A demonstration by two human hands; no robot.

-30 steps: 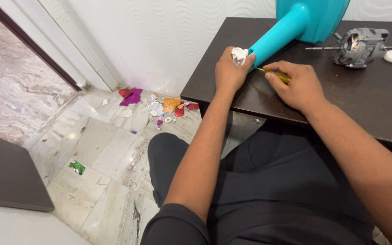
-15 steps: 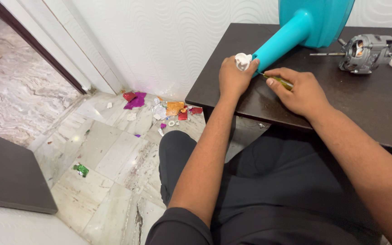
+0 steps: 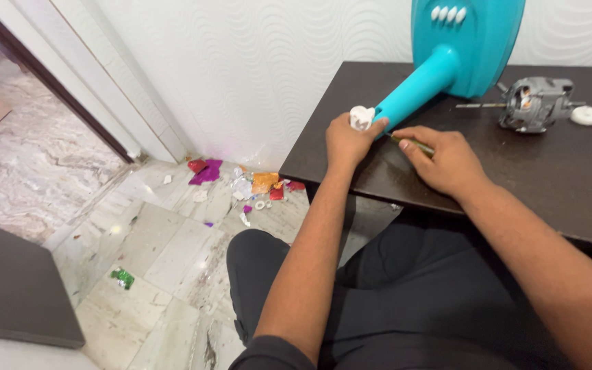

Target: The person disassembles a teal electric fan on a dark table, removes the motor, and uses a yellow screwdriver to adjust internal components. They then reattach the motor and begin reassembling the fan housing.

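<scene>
A turquoise plastic fan body (image 3: 462,42) lies on the dark table (image 3: 515,164), its round neck (image 3: 416,92) pointing toward me. My left hand (image 3: 346,140) grips the end of that neck, where a small white part (image 3: 361,116) sticks out above the fingers. My right hand (image 3: 447,161) holds a thin screwdriver with a yellow-green handle (image 3: 416,142), its tip aimed at the neck's end.
A grey electric motor with a shaft (image 3: 534,103) and a white round cap (image 3: 587,115) lie at the table's far right. Coloured foil scraps (image 3: 241,181) litter the marble floor by the white wall. A dark panel (image 3: 15,288) sits at lower left.
The view has shifted slightly, so hands and fan sit a little lower and to the right. Both hands keep their grips at the neck's end.
</scene>
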